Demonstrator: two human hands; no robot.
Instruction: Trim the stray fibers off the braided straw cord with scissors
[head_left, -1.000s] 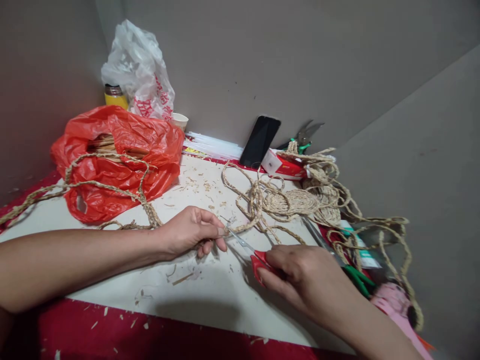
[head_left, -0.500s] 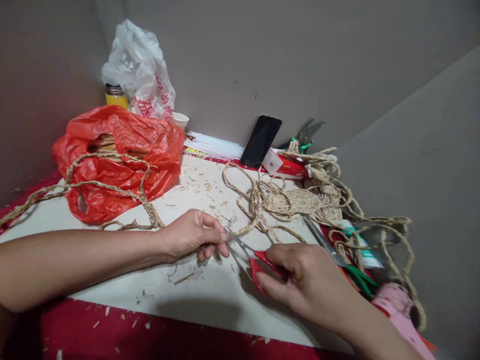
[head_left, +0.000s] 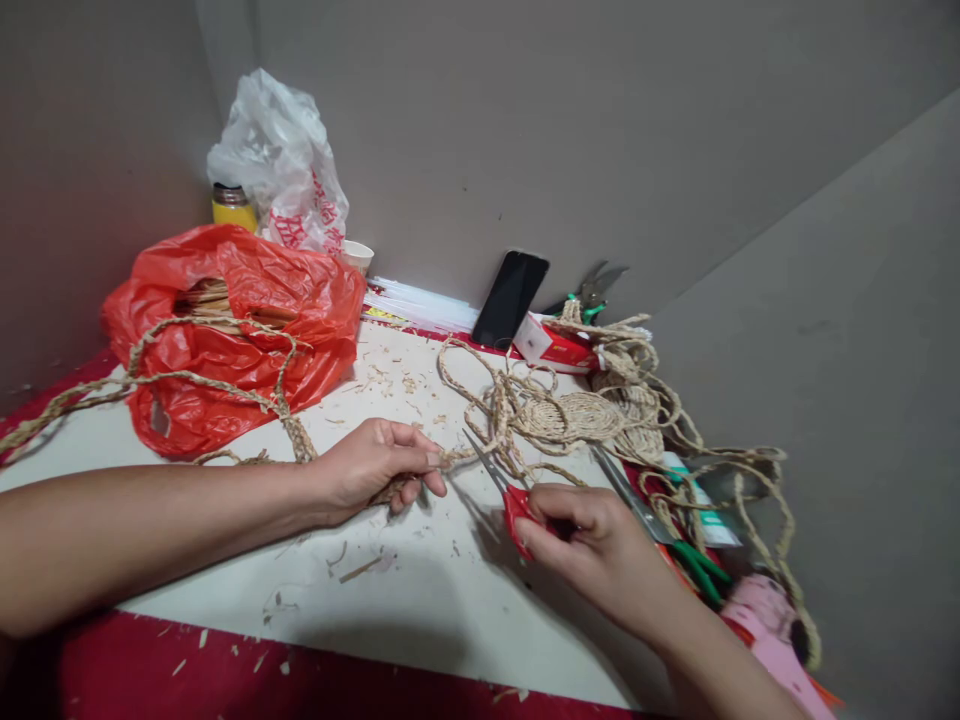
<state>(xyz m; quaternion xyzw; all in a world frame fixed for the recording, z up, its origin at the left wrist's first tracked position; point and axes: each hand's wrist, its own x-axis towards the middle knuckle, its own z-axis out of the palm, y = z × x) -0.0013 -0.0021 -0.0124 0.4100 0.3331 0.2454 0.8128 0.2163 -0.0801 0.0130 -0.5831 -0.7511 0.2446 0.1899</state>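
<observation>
Between its thumb and fingers my left hand [head_left: 386, 462] pinches a braided straw cord [head_left: 459, 456], which runs right toward a tangle of cords. My right hand [head_left: 592, 540] is closed round the red handles of a pair of scissors [head_left: 516, 508]. Their blades point up and left, just right of the pinched spot, near the cord; whether they touch it I cannot tell. Beyond the hands lies a flat woven straw coil [head_left: 574, 415] with loose braids around it. Part of the cord is hidden under my left fingers.
A red plastic bag [head_left: 240, 400] holding straw sits at the left, a braid draped over it. Behind are a white plastic bag [head_left: 277, 140], a yellow bottle [head_left: 234, 210], a paper cup [head_left: 357, 256] and a phone [head_left: 511, 298]. Green-handled scissors [head_left: 697, 570] lie at right. Straw scraps litter the white board [head_left: 337, 590].
The scissors have moved back from my left fingertips and their red handles have come closer together. My left hand still pinches the cord. The whole view has shifted slightly.
</observation>
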